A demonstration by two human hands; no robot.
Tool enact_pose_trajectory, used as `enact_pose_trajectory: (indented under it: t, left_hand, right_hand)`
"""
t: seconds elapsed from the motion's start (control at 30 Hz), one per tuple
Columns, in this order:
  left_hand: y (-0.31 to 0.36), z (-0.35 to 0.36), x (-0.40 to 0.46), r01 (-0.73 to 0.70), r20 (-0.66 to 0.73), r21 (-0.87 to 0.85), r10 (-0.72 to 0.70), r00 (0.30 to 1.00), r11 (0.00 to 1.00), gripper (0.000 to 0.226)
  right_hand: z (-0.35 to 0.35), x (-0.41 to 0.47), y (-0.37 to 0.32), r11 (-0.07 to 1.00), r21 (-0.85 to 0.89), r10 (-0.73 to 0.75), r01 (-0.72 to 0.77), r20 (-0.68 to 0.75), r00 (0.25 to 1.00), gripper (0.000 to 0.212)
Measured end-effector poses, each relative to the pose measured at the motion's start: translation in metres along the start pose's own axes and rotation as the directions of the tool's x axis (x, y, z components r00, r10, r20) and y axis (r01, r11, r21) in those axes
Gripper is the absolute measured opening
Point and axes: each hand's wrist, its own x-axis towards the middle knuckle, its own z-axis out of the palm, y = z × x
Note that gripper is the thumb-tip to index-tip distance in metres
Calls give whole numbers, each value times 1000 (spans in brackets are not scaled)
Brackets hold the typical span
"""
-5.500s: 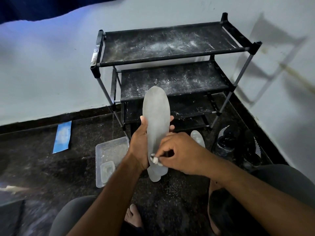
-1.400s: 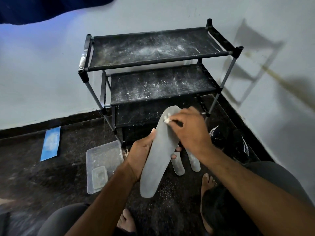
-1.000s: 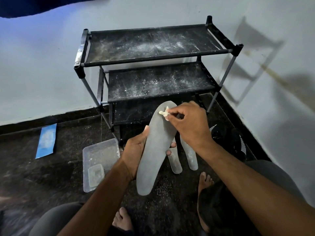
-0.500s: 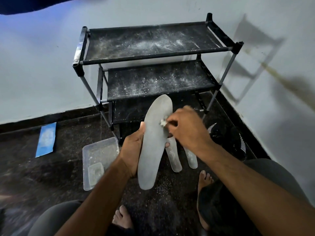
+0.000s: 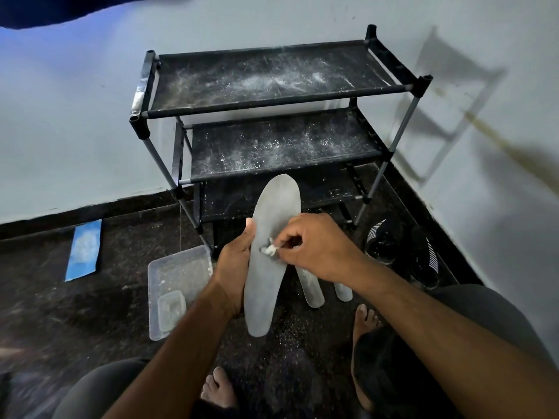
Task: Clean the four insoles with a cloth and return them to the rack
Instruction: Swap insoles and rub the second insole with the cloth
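**Head view: insole held upright for wiping, long axis near to far**

Head view shows me the insole (image 5: pixel 270 258) raised above the floor, in front of the rack (image 5: pixel 272 116). Its long axis runs near to far with a slight lean to the right at the far end; the broad toe end points toward the rack's lower shelves, the heel end toward the person's knees.

The left hand (image 5: pixel 234 267) grips the insole's left edge about midway along, fingers wrapped behind and thumb lying up the front face. The right hand (image 5: pixel 314 249) comes in from the right, fingertips pinched closed on a small wad of white cloth (image 5: pixel 268 251), which is pressed against the insole face just beside the left thumb. The cloth is therefore at mid-length, with unwiped-looking surface both toward the far toe end and the near heel end.

I judge the step in hand to be wiping, and the next stroke will have to travel along the long axis, far or near, with the left hand steadying. The right hand is the working one.

Two more insoles (image 5: pixel 311 285) lie on the dark floor just right of the held one, partly hidden under the right wrist. I cannot see a fourth. All visible rack shelves are bare of insoles and dusted with white powder. A clear plastic tray (image 5: pixel 169 267) sits on the floor to the left, dark shoes (image 5: pixel 402 246) at the right by the wall.
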Motion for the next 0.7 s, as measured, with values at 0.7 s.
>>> enact_pose_trajectory:
  t: [0.7]
  left_hand:
    - [-12, -14, 12, -71, -105, 93, 81, 991, 993, 76]
  right_hand:
    - [26, -1, 21, 758, 409, 542, -509, 39, 839, 16]
